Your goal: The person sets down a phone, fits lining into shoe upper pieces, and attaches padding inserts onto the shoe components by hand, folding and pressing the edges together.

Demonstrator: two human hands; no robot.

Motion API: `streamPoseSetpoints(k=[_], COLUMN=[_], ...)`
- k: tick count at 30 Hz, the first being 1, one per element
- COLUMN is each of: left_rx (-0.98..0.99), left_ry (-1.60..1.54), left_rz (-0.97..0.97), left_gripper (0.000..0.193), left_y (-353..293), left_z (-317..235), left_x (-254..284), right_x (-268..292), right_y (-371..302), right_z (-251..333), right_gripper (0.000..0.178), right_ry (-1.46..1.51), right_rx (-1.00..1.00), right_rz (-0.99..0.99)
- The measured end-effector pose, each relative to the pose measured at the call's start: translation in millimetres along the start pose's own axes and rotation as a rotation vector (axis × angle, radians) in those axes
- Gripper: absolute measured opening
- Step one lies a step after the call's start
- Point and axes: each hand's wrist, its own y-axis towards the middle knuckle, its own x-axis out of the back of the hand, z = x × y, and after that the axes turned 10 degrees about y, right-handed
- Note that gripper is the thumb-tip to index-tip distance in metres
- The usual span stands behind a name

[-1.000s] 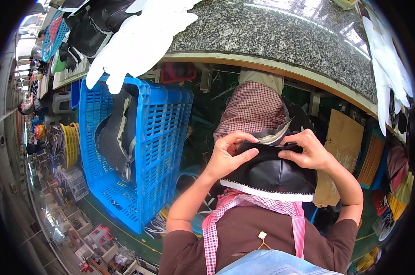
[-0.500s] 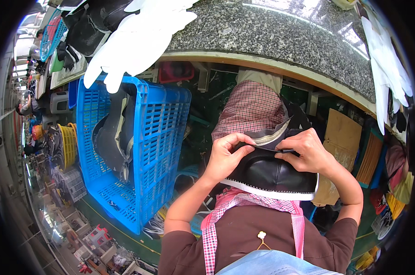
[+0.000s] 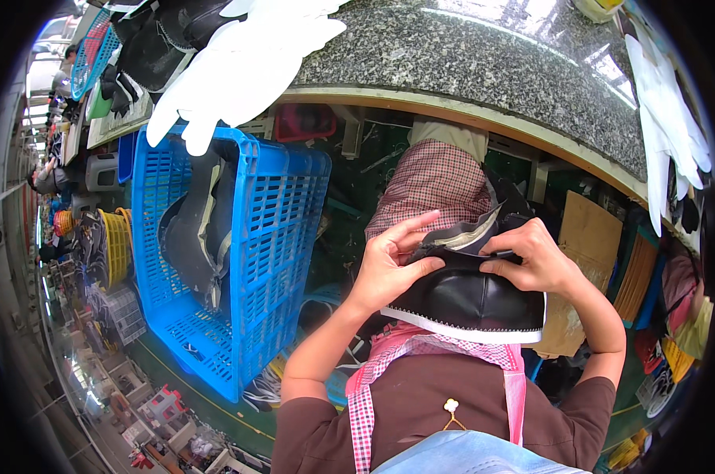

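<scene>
The upper [image 3: 460,304] is pinched by the right hand [image 3: 541,261]; at the left hand [image 3: 383,267], thumb and forefinger are parted, grip untellable. Its body is spread chestward of the fingertips, long axis crosswise, 2 hands equally near.

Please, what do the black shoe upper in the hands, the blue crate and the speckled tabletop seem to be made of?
Black shoe upper: smooth leather or imitation leather, unclear which; glossy by its highlights.
Blue crate: probably moulded plastic, semi-gloss, with slotted walls.
Speckled tabletop: apparently polished granite, or imitation, from its grain and reflections.
</scene>
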Motion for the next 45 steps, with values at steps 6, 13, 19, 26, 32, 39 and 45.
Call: streamPoseSetpoints(k=[6, 13, 19, 26, 32, 39, 45], left_rx=[-0.012, -0.121, -0.157, -0.152, -0.167, 0.007, -0.015], left_ry=[-0.133, 0.104, 0.23, 0.305, 0.41, -0.103, -0.153], left_rz=[-0.068, -0.119, -0.143, -0.176, -0.152, 0.022, 0.013], left_gripper=[0.05, 0.035, 0.018, 0.017, 0.014, 0.01, 0.01], left_y=[-0.5, -0.7, 1.1, -1.5, 1.3, 5.6, 9.2], left_z=[0.4, 19.3, 14.0, 15.9, 18.9, 16.1, -9.3], left_x=[-2.2, 1.0, -1.4, -2.5, -3.9, -3.4, -4.8], right_x=[1.8, -1.5, -1.4, -2.7, -2.5, 18.3, 30.9], right_y=[7.2, 8.4, 7.1, 6.6, 8.5, 18.7, 24.0], right_z=[-10.3, -2.3, -1.1, 16.6, 18.3, 19.4, 23.9], right_gripper=[0.02, 0.022, 0.02, 0.012, 0.011, 0.021, 0.023], right_ry=[0.076, -0.061, -0.101, -0.255, -0.294, -0.121, 0.338], right_rx=[-0.099, -0.087, -0.072, 0.032, 0.091, -0.138, -0.283], right_rz=[0.046, 0.057, 0.057, 0.05, 0.009, 0.077, 0.101])
